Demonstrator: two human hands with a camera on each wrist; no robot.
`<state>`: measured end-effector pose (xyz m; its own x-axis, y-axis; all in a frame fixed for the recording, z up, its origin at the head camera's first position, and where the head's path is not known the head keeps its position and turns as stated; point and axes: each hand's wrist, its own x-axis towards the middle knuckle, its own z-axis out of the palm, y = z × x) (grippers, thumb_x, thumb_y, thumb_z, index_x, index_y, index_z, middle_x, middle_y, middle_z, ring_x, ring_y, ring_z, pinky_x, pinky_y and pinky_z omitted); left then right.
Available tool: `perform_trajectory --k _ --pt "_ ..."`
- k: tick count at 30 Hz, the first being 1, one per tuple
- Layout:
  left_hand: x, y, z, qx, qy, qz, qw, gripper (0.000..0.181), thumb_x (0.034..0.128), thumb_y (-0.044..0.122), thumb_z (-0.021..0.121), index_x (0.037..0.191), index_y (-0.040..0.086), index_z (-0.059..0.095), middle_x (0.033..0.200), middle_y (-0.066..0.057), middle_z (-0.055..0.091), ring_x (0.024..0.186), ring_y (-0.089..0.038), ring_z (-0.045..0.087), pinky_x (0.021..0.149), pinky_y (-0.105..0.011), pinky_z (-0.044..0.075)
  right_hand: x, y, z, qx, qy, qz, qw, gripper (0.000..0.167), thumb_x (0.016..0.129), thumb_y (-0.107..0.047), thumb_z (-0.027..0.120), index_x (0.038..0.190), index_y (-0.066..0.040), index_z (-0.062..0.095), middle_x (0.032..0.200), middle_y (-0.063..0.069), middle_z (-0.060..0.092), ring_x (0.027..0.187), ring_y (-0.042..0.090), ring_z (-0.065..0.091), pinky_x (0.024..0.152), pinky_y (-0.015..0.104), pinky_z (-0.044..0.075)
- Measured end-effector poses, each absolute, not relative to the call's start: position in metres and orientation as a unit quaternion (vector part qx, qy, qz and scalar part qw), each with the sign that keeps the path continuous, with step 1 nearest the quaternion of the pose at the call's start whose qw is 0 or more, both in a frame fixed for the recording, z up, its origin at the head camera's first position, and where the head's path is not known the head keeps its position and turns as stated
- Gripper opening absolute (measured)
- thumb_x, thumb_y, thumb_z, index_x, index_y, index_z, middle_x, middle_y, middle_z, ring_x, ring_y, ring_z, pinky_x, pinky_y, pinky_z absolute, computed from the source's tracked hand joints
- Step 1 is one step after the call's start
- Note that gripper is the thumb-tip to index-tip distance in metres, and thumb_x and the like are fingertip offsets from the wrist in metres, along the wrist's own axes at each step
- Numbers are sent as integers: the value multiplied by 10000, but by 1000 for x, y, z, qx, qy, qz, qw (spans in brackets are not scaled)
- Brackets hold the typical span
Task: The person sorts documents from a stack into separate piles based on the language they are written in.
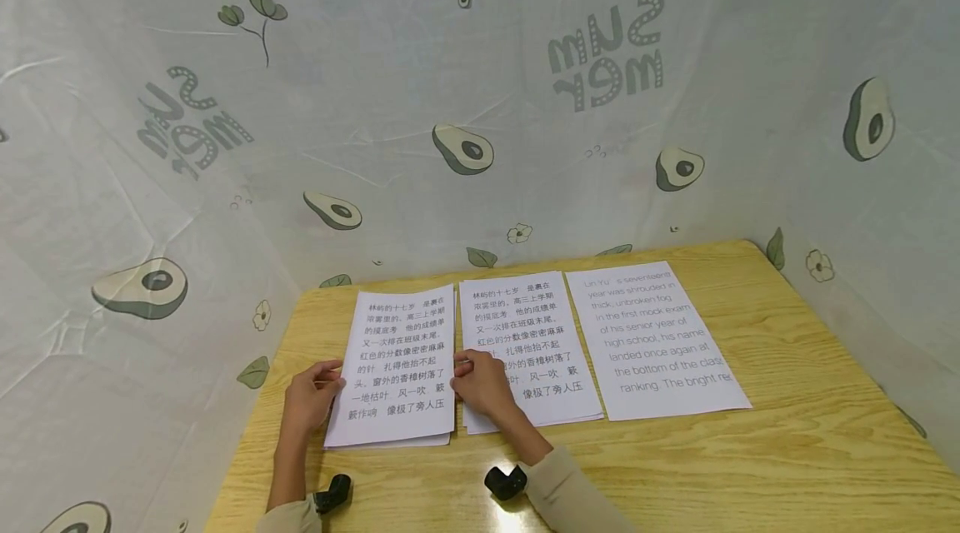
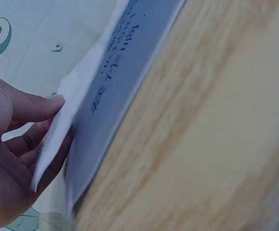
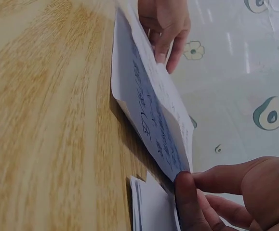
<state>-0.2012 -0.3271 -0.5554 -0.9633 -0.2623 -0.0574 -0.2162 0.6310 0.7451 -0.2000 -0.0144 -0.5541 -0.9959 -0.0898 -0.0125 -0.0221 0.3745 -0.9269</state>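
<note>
A white sheet (image 1: 405, 350) printed with Chinese text lies uppermost at the left of the wooden table, raised slightly over another printed sheet (image 2: 111, 91). By its left edge, my left hand (image 1: 307, 398) pinches it, thumb above and fingers beneath, as the left wrist view shows. The opposite edge is pinched between thumb and fingers of my right hand (image 3: 235, 195). That hand hangs over the middle paper stack (image 1: 536, 350), which carries the same kind of text, and covers part of its left side.
To the right lies a sheet with English text (image 1: 660, 341). The wooden table (image 1: 810, 466) extends in front and to the right. A pale curtain (image 1: 390, 83) with avocado prints stands behind and at both sides. Each wrist bears a black device (image 1: 506, 483).
</note>
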Motion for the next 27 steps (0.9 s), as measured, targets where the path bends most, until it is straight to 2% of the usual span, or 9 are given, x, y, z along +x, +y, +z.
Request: perform_trajectory --k 4,11,15,18,23,27 --pt "-200 -328 -559 137 -902 -409 27 349 1007 45 699 1352 -6 704 1174 -226 727 1070 -362 703 775 -246 515 -199 -15 -554 -42 836 -546 33 388 854 12 762 1238 58 744 876 56 771 602 61 691 621 211 563" --pt "-199 -329 -560 131 -902 -411 28 351 1010 53 695 1354 -13 698 1174 -234 729 1061 -363 704 770 -258 516 -197 -14 -552 -51 831 -553 40 393 858 20 747 1246 80 733 892 82 765 597 104 716 627 241 580" --pt "-197 -330 -559 134 -900 -413 28 357 1020 80 690 1364 -15 692 1197 -248 731 1083 -388 713 752 -246 522 -195 -11 -547 -70 843 -533 32 336 883 -25 760 1206 66 759 892 79 777 685 111 725 683 282 586" --pt "-194 -329 -557 138 -898 -416 29 379 1029 112 686 1382 -24 676 1217 -265 722 1078 -397 727 735 -265 580 -193 -7 -543 -82 849 -521 16 290 891 -55 771 1162 48 782 869 63 781 750 127 731 714 300 588" --pt "-186 -327 -548 146 -893 -425 38 409 1045 168 691 1411 -10 659 1231 -252 703 934 -266 739 662 -225 588 -193 5 -541 -76 843 -532 14 278 886 -74 774 1145 25 793 893 67 787 759 136 761 718 287 599" --pt "-183 -318 -538 134 -891 -431 49 418 1040 176 703 1414 -4 661 1219 -232 715 891 -187 705 643 -190 557 -195 19 -541 -69 835 -546 21 276 913 -68 773 1165 45 773 928 113 784 707 148 764 632 270 593"
